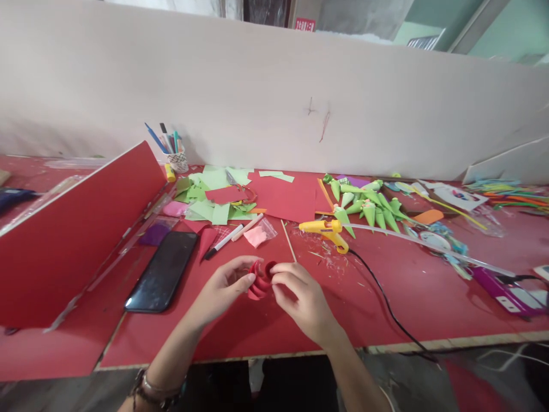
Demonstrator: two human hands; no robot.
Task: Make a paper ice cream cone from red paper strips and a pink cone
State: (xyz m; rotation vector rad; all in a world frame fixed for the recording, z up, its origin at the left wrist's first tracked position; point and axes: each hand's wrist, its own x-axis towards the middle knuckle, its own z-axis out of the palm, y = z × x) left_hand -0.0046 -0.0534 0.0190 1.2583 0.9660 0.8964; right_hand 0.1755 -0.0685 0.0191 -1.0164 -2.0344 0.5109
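Being pinched by left hand [225,281] and right hand [305,294]: red paper curls [258,287], likely light, soft, easily creased, best held by edges.

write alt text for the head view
Two hands, left and right, hold a curled red paper piece over a red table; beyond lie a yellow glue gun, green cones and cut paper.

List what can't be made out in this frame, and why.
Head view:
Full shape of the red curled piece: partly covered by the left hand and right hand.
Lettering on the red sign: too small and blurred.
Far end of the dark blue item: past the left edge.
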